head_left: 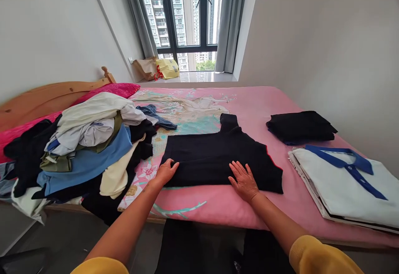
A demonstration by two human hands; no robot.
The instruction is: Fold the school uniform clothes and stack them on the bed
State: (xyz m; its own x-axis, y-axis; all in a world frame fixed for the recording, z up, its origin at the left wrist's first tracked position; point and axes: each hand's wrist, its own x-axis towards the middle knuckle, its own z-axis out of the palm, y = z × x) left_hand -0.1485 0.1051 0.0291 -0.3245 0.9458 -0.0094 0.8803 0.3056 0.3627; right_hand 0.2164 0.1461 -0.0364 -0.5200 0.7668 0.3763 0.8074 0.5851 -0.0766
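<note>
A black top (202,153) lies spread sideways on the bed, with a strip of red trim along its right edge. One narrow part sticks out at the far side, towards the window. My left hand (167,173) rests on the top's left end near the front corner, thumb apart from the fingers; some fingertips are hard to see. Palm down, my right hand (244,182) lies flat on the near right part of the cloth with its fingers stretched out.
A loose heap of mixed clothes (90,153) covers the bed's left side, beside jeans (157,118). At the right are folded black clothes (301,126) and a stack topped by a white polo shirt (346,182) with a blue collar. The bed's pink sheet (218,207) reaches the front edge.
</note>
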